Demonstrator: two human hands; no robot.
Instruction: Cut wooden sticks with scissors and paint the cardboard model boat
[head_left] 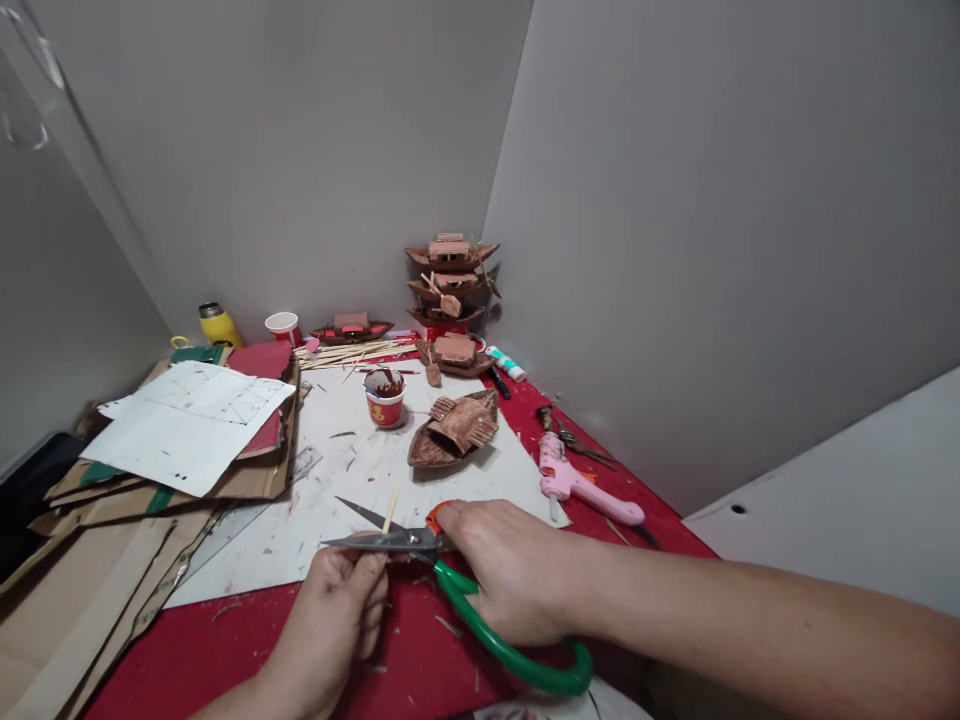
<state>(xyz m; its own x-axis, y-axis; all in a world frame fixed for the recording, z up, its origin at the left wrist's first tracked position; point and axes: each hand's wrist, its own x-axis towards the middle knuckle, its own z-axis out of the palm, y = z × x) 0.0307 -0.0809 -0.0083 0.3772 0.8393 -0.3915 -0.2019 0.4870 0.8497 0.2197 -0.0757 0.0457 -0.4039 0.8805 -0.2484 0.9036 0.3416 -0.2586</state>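
My right hand is wrapped round the handles of a pair of scissors, one loop green and the other orange. The blades are apart and point left. A thin pale wooden stick rises between them, near the pivot. My left hand has its thumb and fingers pinched just below the blades, where the stick's lower end is hidden. Beyond the hands, a brown model boat with a curved cover rests on the white paper.
A red paper cup with brown paint stands behind. Several model boats are stacked at the back. A pink glue gun and pliers lie right. Cardboard and a drawn sheet lie left. Grey walls enclose the table.
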